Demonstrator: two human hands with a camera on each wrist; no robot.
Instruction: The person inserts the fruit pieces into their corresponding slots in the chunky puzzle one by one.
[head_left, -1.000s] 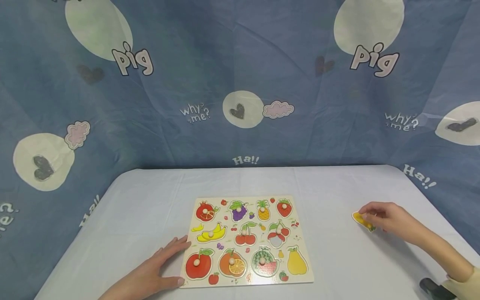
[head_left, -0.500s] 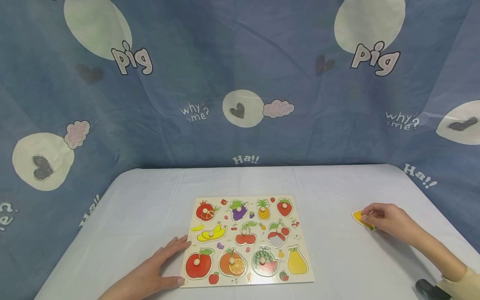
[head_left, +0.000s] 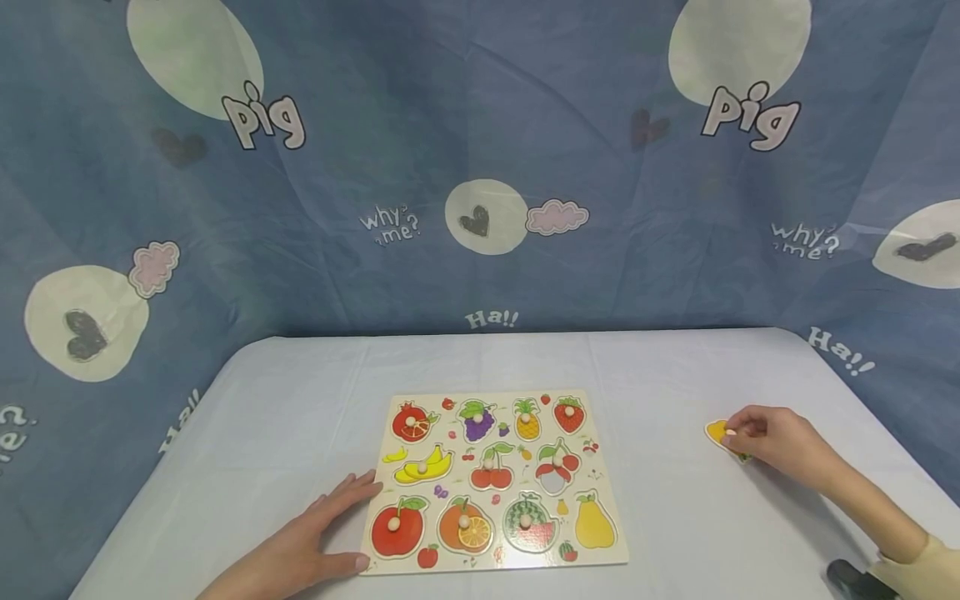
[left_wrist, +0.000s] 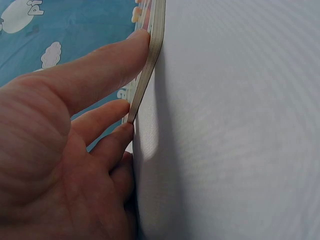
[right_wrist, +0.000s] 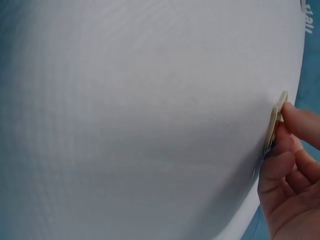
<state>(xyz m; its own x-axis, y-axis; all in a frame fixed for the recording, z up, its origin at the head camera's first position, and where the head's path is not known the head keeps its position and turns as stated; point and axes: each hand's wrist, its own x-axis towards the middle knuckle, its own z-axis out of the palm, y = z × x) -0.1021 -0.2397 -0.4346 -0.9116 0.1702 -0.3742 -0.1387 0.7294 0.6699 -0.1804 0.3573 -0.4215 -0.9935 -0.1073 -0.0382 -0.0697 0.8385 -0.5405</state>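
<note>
A wooden fruit peg puzzle board (head_left: 517, 487) lies on the white table. My left hand (head_left: 300, 542) rests at its left side, thumb on the near corner and fingertips along the edge. The left wrist view shows the thumb (left_wrist: 110, 65) and straight fingers touching the board's edge (left_wrist: 150, 60). Off to the right, my right hand (head_left: 783, 442) pinches the knob of a yellow pear puzzle piece (head_left: 716, 432), whose leaf end is partly under the fingers. Seen edge-on in the right wrist view, the pear piece (right_wrist: 273, 122) sits by the thumb and fingertips.
Several knobbed fruit pieces, among them an apple (head_left: 405, 537) and a watermelon (head_left: 517, 537), sit in the board. The pear-shaped recess (head_left: 595, 527) shows a printed pear without a knob. A blue patterned cloth (head_left: 420, 275) hangs behind the table (head_left: 660, 367).
My right hand has shifted very slightly to the right at the pear piece, and more of the piece's knob shows. The left hand and the board have not moved.
</note>
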